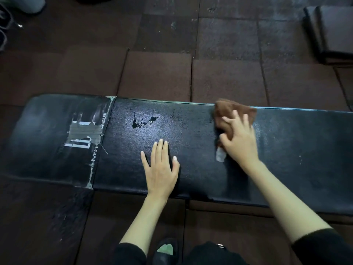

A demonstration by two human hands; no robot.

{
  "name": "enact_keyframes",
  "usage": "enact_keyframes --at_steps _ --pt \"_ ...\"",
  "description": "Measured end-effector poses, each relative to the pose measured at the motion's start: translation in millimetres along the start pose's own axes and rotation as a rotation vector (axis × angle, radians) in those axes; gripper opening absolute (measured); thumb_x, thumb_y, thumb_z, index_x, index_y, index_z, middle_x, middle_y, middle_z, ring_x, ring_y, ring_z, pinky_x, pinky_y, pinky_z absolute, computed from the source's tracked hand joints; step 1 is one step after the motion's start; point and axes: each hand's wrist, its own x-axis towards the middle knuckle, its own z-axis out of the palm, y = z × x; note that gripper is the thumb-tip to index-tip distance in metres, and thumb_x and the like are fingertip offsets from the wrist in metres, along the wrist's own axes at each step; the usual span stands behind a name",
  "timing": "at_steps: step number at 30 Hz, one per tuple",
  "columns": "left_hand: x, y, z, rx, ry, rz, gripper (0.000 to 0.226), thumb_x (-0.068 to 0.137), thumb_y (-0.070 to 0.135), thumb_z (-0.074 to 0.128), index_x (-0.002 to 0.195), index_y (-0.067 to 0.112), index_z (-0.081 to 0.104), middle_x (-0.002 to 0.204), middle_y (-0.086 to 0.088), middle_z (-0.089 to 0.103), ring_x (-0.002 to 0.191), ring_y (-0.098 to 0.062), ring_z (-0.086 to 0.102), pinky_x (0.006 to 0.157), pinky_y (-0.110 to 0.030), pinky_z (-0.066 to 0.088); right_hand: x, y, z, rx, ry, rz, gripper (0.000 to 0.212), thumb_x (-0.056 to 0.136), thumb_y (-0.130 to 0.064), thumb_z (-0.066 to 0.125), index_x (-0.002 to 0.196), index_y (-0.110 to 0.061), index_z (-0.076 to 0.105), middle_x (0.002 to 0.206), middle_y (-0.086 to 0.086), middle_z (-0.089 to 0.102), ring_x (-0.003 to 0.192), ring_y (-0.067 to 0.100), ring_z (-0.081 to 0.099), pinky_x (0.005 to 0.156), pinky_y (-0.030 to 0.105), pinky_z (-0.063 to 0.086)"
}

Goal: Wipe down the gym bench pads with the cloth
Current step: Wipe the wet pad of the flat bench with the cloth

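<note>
The brown terry cloth [230,111] lay bunched on the far side of the long black vinyl bench pad [191,148], under the right hand [238,138], whose spread fingers pressed it down rather than pinching it. The left hand [161,169] rested open, palm down, near the pad's front edge. Small dark wet splashes [139,123] lay unwiped left of the cloth, and the shorter, torn black end pad [38,134] looked dull and streaked, so the wiping seemed at most half done.

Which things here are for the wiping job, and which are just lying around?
For the job: brown cloth, right hand pressing it, left hand flat on long bench pad, worn short pad, wet splotch.
Lying about: dark cushions, shoe.
</note>
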Motion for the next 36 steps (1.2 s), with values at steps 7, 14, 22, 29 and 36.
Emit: enact_keyframes --at_steps 7,14,22,29,36 --pt "-2 -18 -7 0.004 0.026 -0.027 0.054 0.091 0.033 0.037 0.138 0.008 0.044 0.146 -0.006 0.042 0.137 -0.02 0.034 0.112 -0.054 0.014 10 15 -1 0.027 0.191 0.36 0.05 0.083 -0.026 0.054 0.132 -0.023 0.046 0.157 0.004 0.021 0.146 0.031 0.006 0.116 0.052 0.006" --pt "-5 -43 -10 0.013 0.041 -0.072 0.054 0.09 0.033 0.037 0.138 0.008 0.044 0.146 -0.006 0.042 0.138 -0.019 0.033 0.112 -0.054 0.013 24 -32 28 -0.016 0.149 0.317 0.053 0.084 -0.029 0.053 0.135 -0.021 0.044 0.157 0.006 0.019 0.145 0.036 0.006 0.114 0.055 0.007" --pt "-2 -57 -10 0.005 0.05 -0.133 0.056 0.09 0.032 0.035 0.139 0.008 0.043 0.147 -0.006 0.04 0.138 -0.02 0.032 0.113 -0.052 0.011 28 -125 76 -0.035 -0.021 0.039 0.054 0.085 -0.035 0.054 0.136 -0.024 0.043 0.158 0.004 0.018 0.145 0.034 0.007 0.115 0.052 0.006" --pt "-2 -58 -10 0.005 0.049 -0.14 0.056 0.089 0.033 0.035 0.139 0.009 0.043 0.148 -0.005 0.039 0.138 -0.019 0.032 0.113 -0.052 0.012 7 -127 73 -0.048 -0.185 -0.346 0.053 0.076 -0.034 0.054 0.129 -0.026 0.052 0.154 0.0 0.029 0.145 0.03 0.015 0.115 0.05 0.015" --pt "-2 -56 -13 0.008 0.029 -0.137 0.056 0.09 0.034 0.035 0.139 0.009 0.042 0.147 -0.006 0.041 0.137 -0.019 0.033 0.112 -0.053 0.015 -7 -60 40 -0.006 -0.088 -0.158 0.052 0.075 -0.037 0.049 0.127 -0.03 0.052 0.154 -0.005 0.03 0.145 0.027 0.016 0.115 0.049 0.018"
